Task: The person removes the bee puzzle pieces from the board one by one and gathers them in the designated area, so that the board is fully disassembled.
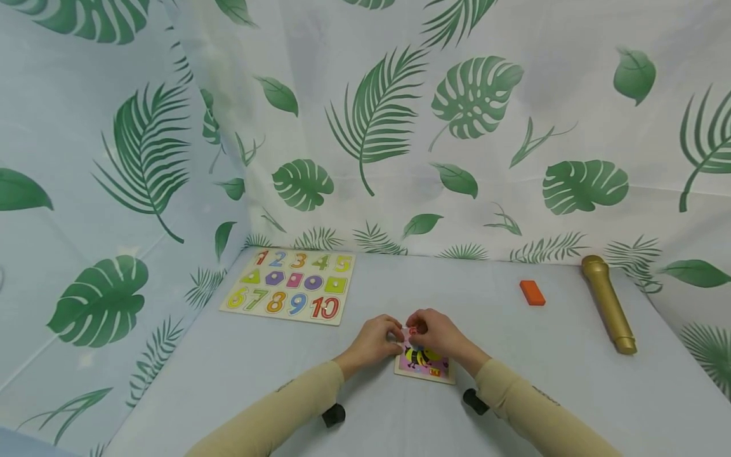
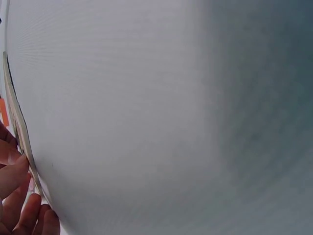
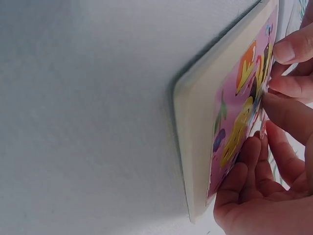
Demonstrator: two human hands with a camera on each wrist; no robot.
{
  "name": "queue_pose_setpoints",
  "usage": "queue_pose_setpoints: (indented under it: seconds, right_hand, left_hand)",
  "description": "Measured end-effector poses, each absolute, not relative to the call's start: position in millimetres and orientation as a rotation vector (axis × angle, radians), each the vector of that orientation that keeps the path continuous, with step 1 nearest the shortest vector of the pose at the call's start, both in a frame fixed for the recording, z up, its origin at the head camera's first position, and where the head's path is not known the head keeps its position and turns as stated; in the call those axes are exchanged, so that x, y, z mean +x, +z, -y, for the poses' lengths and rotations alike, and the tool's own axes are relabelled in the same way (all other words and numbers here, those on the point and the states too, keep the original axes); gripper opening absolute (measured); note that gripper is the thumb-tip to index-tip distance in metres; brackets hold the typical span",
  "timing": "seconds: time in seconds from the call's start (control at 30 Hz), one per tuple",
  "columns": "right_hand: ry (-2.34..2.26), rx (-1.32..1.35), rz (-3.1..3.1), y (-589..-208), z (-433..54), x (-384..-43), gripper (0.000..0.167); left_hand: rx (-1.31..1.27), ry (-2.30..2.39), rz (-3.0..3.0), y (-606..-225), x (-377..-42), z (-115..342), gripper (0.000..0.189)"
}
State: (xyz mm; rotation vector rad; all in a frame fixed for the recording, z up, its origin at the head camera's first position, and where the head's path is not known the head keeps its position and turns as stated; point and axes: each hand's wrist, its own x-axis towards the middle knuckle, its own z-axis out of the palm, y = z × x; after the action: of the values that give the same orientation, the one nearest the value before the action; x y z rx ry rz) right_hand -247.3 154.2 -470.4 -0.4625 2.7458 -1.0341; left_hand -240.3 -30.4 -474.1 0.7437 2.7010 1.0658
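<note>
A small wooden puzzle board with a black-and-yellow bee on pink lies flat between the hands. Its pale wooden border faces the right wrist camera. My left hand holds the board at its left edge, thumb and fingers curled there. Over the top part of the board, my right hand pinches a small reddish puzzle piece between thumb and index finger. The fingertips of both hands are close together, and they hide part of the picture. In the left wrist view, the board's thin edge shows beside the fingers.
A number-and-shape puzzle board lies at the back left. Toward the right are an orange block and a gold microphone-shaped object. Leaf-print cloth hangs behind the table. Black wrist devices sit under both forearms.
</note>
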Motion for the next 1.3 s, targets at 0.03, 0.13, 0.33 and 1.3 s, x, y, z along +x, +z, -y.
queue_pose_setpoints:
  seconds: [0.03,0.13,0.33,1.3]
  right_hand:
    - [-1.027,-0.466,-2.748,-470.5,-154.2,-247.4,0.021]
    - [-1.006,-0.494,-2.75,-469.6,-154.9,-247.4,0.022]
    - [-0.949,-0.584,-2.772,-467.4,-157.4,-246.1,0.023]
    - [-0.969,-0.605,-2.834,-463.9,-188.0,-255.6,0.028]
  left_hand:
    - [0.739,1.062,-2.702,-474.1,-240.2,30.1,0.011]
    - [0.744,1.055,-2.708,-473.8,-239.9,29.7,0.009]
    - [0.748,1.032,-2.727,-474.7,-239.9,29.1,0.008]
    - [0.724,1.034,-2.727,-478.2,-240.3,27.9,0.007]
